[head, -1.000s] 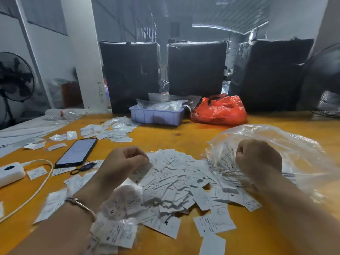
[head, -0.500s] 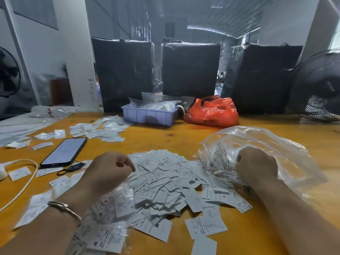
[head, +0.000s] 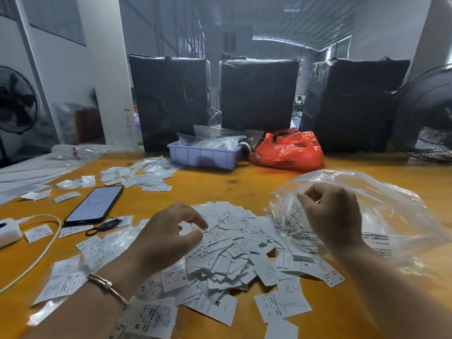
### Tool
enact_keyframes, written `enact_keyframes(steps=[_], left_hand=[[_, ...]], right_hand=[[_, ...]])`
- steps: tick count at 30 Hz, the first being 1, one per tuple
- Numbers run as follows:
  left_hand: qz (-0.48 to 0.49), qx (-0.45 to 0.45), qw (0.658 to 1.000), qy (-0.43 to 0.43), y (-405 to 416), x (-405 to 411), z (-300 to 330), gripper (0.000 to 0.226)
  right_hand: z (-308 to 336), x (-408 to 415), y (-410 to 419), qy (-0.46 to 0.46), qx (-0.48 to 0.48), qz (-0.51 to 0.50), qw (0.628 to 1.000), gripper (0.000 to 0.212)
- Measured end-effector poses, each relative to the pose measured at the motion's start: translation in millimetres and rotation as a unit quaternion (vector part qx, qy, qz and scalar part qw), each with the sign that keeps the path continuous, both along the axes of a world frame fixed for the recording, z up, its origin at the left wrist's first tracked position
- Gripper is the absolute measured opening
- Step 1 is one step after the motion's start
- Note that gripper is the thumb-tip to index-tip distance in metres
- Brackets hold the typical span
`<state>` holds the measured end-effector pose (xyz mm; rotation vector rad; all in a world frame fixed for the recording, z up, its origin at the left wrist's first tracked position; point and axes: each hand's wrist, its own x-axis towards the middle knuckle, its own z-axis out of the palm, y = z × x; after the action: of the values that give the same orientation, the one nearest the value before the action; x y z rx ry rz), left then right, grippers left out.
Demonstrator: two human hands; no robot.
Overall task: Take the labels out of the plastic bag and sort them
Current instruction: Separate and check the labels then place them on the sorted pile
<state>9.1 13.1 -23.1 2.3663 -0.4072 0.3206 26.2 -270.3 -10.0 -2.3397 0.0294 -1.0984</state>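
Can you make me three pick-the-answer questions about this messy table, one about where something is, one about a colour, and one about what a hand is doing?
1. Where does the phone lie?
A. left of the label pile
B. inside the tray
C. on the red bag

2. What colour is the crumpled bag beside the tray?
A. green
B. red
C. black

3. What is the right hand doing?
A. lying flat on the table
B. holding the phone
C. gripping the clear plastic bag

Answers:
1 A, the phone rests on the yellow table left of the label pile.
2 B, it is bright red.
3 C, its fingers are curled into the clear plastic.
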Motion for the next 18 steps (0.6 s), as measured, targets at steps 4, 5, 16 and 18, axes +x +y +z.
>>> enact_keyframes(steps=[4,5,16,18], left_hand=[[-0.035,-0.047,0.998,0.022,-3,1,-1,0.019],[-0.044,-0.055,0.997,0.035,-4,1,-1,0.031],[-0.171,-0.213,0.947,0.166,-24,-12,4,0.025],[-0.139,-0.229,0.951,0.154,-21,-11,5,0.026]], right_hand=[[5,-18,34,0.145,0.322,0.329,0.876,0.013],[4,-22,41,0.198,0.355,0.376,0.833,0.017],[8,-33,56,0.206,0.158,0.411,0.874,0.025],[17,-28,41,0.202,0.009,0.352,0.914,0.024]])
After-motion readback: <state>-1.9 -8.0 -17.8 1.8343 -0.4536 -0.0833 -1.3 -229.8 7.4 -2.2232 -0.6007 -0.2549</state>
